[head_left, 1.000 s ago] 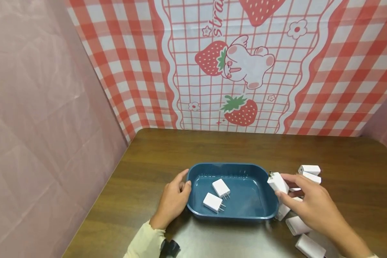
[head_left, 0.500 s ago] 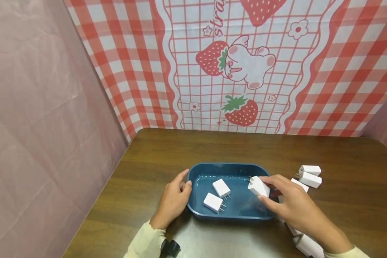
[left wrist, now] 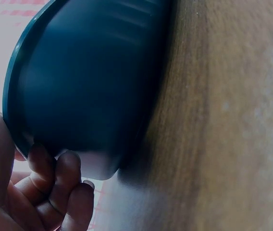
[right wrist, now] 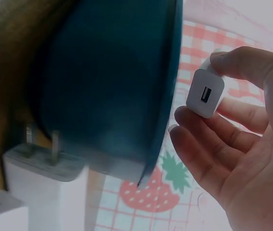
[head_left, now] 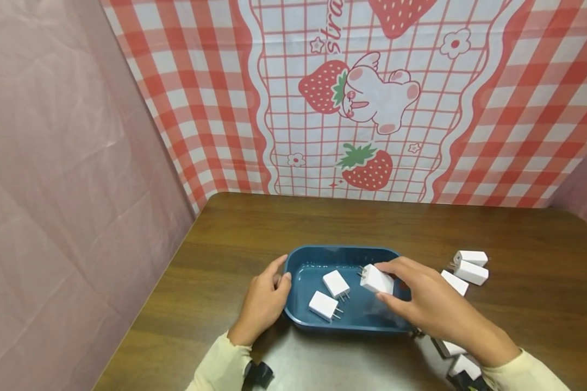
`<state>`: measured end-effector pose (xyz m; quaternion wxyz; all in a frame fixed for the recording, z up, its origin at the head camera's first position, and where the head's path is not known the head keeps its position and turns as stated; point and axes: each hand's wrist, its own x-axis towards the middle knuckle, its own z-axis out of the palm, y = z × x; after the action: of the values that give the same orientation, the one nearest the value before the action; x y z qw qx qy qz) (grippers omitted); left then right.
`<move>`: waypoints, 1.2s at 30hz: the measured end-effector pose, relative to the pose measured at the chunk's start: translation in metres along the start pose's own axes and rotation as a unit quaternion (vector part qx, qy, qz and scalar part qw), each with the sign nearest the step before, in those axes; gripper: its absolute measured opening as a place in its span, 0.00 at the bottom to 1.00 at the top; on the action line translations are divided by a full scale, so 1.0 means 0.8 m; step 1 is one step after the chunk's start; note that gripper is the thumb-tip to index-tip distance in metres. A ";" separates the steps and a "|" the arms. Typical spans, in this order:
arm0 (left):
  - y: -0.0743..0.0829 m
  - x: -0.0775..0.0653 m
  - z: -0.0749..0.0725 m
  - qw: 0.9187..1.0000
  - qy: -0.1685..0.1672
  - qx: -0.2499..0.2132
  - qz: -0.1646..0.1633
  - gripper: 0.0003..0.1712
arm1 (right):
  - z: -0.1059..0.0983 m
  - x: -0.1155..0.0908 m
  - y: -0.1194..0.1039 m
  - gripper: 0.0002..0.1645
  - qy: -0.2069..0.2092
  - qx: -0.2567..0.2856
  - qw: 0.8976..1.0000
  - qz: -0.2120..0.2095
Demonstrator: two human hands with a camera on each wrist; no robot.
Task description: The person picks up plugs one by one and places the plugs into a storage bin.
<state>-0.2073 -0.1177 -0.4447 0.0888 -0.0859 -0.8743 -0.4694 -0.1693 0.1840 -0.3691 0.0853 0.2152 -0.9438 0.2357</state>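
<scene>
A blue tray (head_left: 352,328) stands on the table, with two white plug chargers (head_left: 336,284) lying inside, prongs toward the right. At its left end my left hand (head_left: 263,304) grips the rim; the left wrist view shows curled fingers (left wrist: 68,178) against the outer wall. Over the right part of the tray, my right hand (head_left: 430,304) pinches another white charger (head_left: 378,279) between thumb and fingers, its prongs facing left. In the right wrist view, the USB port end of this held charger (right wrist: 205,94) faces the camera.
Several more white chargers (head_left: 471,272) lie on the brown table (head_left: 244,228) to the right of the tray, some partly hidden by my right arm. A checked strawberry cloth (head_left: 210,108) hangs behind the table, and a pink cloth (head_left: 68,190) hangs at the left.
My right hand has carried the charger leftward from beyond the tray's right rim to above its inside. My left hand has stayed at the left rim.
</scene>
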 end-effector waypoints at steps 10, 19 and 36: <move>-0.002 -0.003 0.000 1.000 -0.004 0.000 -0.007 0.25 | 0.000 0.026 -0.013 0.29 -0.040 -0.049 0.998 -0.020; -0.002 -0.004 -0.002 1.000 -0.003 0.001 -0.008 0.24 | 0.000 0.055 -0.031 0.26 -0.058 -0.080 0.991 -0.085; 0.004 0.000 -0.003 1.000 -0.012 -0.001 -0.013 0.25 | 0.031 0.114 -0.056 0.25 -0.180 -0.081 0.973 -0.120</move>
<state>-0.2063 -0.1179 -0.4409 0.0716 -0.0802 -0.8761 -0.4701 -0.2321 0.1032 -0.3485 -0.0415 0.3582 -0.9269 0.1039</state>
